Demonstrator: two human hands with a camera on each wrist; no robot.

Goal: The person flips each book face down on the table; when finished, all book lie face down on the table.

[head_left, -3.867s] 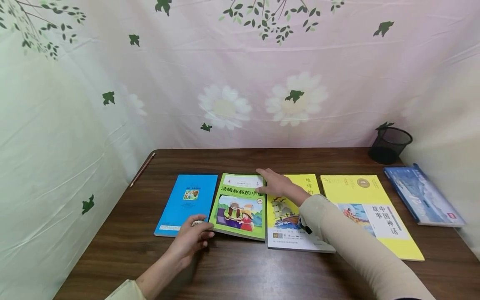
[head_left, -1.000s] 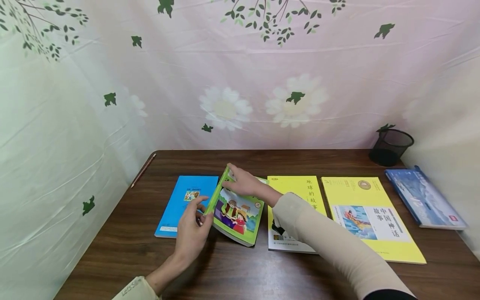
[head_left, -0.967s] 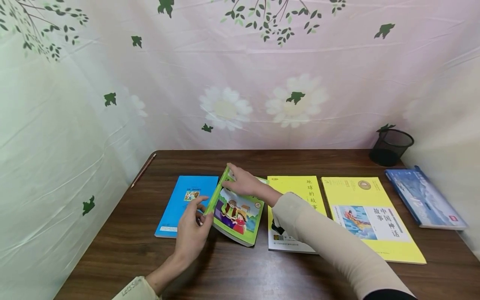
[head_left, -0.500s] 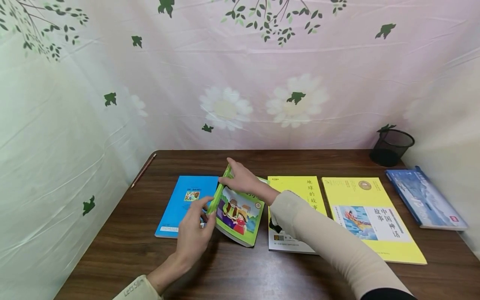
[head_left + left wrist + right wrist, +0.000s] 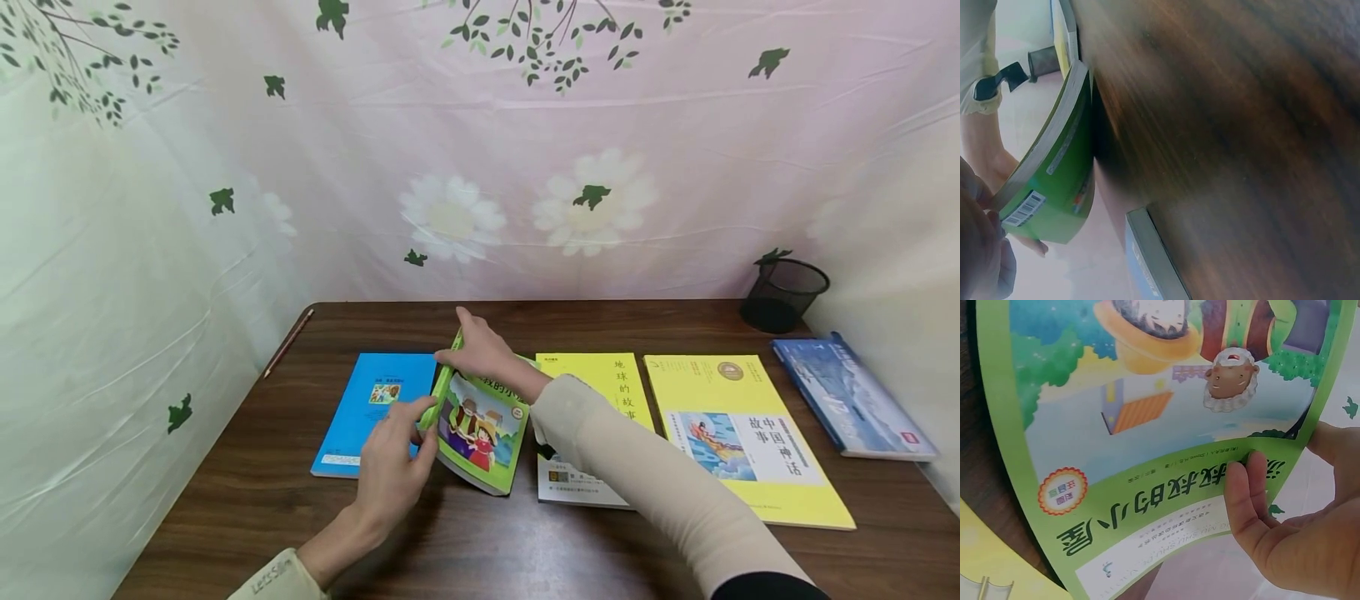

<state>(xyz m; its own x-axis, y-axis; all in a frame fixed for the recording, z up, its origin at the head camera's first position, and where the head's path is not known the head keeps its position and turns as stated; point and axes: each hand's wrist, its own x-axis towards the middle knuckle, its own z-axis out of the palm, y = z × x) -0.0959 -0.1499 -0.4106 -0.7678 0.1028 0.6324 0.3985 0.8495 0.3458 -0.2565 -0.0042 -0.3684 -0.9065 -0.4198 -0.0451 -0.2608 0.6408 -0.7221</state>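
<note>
Beige sleeves (image 5: 645,471) (lettering (image 5: 271,575), left cuff (image 5: 298,586))

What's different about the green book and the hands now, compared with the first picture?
The green book was flat; now its left side is tipped up off the table. The right hand moved left, from the book's top right corner to a grip on its raised edge. The left hand holds that edge lower down. The two yellow books and black cup stayed put.
</note>
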